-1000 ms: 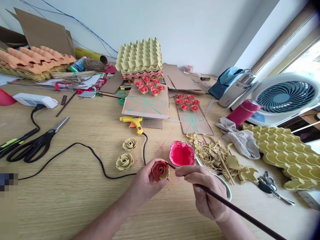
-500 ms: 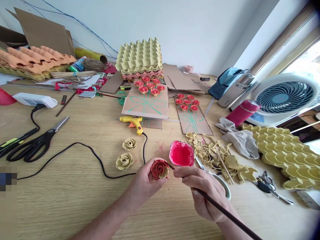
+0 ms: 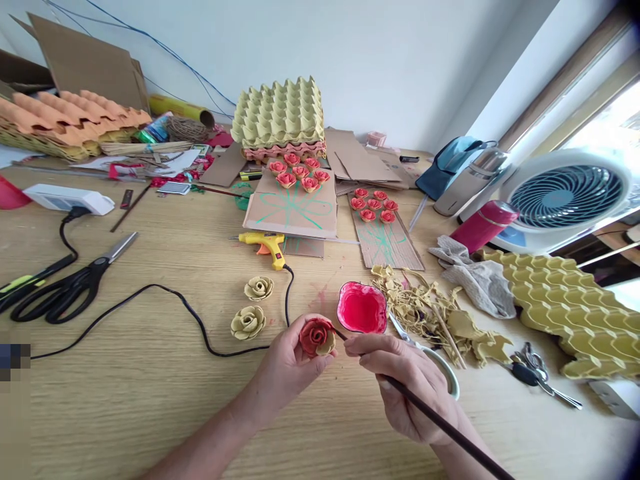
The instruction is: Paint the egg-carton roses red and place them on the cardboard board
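Between the thumb and fingers of my left hand (image 3: 290,363) is a rose (image 3: 317,337) made of egg-carton pulp, mostly red with a bare tan petal at its lower right. My right hand (image 3: 407,380) grips a dark-handled paintbrush (image 3: 435,420), whose tip meets the rose's right edge. Just beyond the hands stands a scalloped dish of red paint (image 3: 362,307). Two unpainted tan roses, one nearer (image 3: 249,323) and one farther (image 3: 259,288), lie left of the dish.
A yellow glue gun (image 3: 267,247) and its black cord lie ahead. Black scissors (image 3: 80,280) rest at left. Pulp scraps (image 3: 425,313), light-handled scissors (image 3: 445,363) and keys (image 3: 537,377) are at right. Red roses sit on cardboard (image 3: 293,217) behind, before stacked egg trays (image 3: 280,110).
The brush tip stays at the rose's right edge, and both hands keep their grip. The whole view has shifted very slightly; little else differs.
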